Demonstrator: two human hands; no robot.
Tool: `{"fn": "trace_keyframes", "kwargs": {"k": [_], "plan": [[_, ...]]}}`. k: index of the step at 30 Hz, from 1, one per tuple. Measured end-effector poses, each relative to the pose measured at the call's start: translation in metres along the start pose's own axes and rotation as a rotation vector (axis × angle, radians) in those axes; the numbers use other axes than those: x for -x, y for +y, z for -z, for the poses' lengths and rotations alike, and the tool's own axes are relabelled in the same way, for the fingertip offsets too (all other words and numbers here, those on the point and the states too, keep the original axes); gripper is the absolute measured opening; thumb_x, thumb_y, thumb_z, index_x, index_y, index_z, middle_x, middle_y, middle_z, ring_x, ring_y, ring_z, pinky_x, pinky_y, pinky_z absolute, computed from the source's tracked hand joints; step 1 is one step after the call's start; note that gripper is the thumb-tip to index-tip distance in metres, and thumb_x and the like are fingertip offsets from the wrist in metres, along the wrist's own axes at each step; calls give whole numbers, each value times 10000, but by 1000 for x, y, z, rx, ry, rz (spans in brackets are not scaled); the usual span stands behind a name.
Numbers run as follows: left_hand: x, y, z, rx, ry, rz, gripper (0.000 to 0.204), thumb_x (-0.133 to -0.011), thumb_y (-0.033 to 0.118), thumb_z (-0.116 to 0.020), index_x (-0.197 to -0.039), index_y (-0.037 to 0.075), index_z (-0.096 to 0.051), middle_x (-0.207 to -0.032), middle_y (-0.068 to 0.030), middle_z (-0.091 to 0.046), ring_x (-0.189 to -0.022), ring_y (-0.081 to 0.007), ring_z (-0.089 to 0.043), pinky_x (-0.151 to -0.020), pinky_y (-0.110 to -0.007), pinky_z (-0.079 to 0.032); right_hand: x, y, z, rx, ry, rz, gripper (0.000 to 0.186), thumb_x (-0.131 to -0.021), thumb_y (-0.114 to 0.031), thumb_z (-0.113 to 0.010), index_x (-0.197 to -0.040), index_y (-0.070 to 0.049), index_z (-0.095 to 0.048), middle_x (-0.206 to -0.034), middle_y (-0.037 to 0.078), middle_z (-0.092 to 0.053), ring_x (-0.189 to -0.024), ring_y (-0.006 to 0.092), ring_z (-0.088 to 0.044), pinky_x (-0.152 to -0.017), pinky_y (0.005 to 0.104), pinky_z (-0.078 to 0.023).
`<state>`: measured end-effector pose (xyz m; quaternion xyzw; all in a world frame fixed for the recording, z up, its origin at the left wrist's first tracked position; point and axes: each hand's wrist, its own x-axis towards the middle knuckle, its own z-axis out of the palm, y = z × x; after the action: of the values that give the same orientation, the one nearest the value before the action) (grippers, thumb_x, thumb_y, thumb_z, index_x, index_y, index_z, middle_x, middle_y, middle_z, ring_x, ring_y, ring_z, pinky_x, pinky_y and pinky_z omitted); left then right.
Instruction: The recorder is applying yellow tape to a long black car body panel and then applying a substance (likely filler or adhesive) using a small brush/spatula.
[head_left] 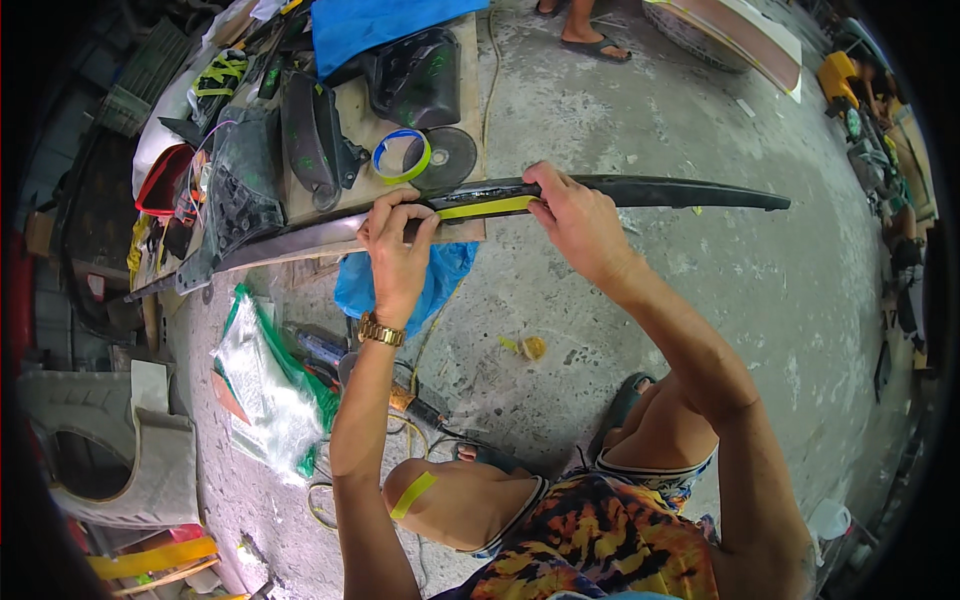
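A long dark trim strip [680,192] spans the work board's front, extending past its right edge. A strip of yellow tape [485,206] runs along it between my hands. My left hand [398,230] is closed on the trim at the tape's left end, watch at the wrist. My right hand [575,225] grips the trim at the tape's right end, thumb below and fingers on top. Just behind the trim lie a blue-and-yellow tape roll [423,153] and a dark disc [455,158]. Another yellow tape piece [413,493] is stuck on my left knee.
Dark molded parts [415,75] and a red bowl [160,180] crowd the board [470,90]. Below are blue plastic [365,290], green-white bags [260,390], power tools [400,398] and cords. A gray panel [140,475] is lower left. Another person's sandalled foot [590,45] is beyond.
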<state>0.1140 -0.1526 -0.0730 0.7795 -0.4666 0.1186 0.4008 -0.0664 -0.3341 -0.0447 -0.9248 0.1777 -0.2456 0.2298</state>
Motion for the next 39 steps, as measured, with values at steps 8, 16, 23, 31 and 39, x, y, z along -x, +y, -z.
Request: {"fn": "trace_keyframes", "kwargs": {"k": [8, 16, 23, 31, 39], "plan": [[5, 1, -3, -18, 18, -34, 111, -859, 115, -749, -954, 86, -698, -1199, -33, -641, -1148, -204, -579, -988, -362, -303, 5, -3, -2, 176, -44, 22, 300, -929, -104, -645, -1184, -100, -487, -1044, 110, -687, -815, 347, -691, -634, 462, -544], [16, -9, -17, -21, 20, -13, 130, -879, 147, -739, -1000, 137, -692, -1255, -41, -640, -1219, -250, -573, -1057, -463, -315, 16, -16, 26, 64, -8, 52, 294, -886, -97, -653, -1118, -49, -480, -972, 157, -623, -807, 379, -679, -648, 480, -536], [-4, -1, -1, 24, 1, -4, 250, -869, 124, -722, -1108, 96, -652, -1222, -100, -619, -1153, -263, -582, -986, -385, -410, 74, -3, 56, -349, -878, 124, 214, -955, -68, -593, -1151, -3, -537, -1069, 197, -605, -1000, 391, -630, -849, 460, -506], [57, 38, 16, 6, -39, -146, 273, -875, 231, -751, -1076, 64, -671, -1173, -99, -660, -1119, -281, -608, -949, -435, -458, 132, 99, -34, -238, -1013, -21, 251, -988, -87, -591, -1224, -12, -634, -1107, 192, -656, -1069, 375, -632, -938, 433, -502], [214, -61, -122, 129, -1319, 614, 329, -918, 328, -657, -948, 1, -674, -836, -164, -695, -822, -325, -674, -782, -418, -517, 150, 123, -88, -378, -397, -121, 228, -1027, -219, -580, -1126, -47, -692, -963, 136, -672, -830, 280, -645, -757, 380, -509]]}}
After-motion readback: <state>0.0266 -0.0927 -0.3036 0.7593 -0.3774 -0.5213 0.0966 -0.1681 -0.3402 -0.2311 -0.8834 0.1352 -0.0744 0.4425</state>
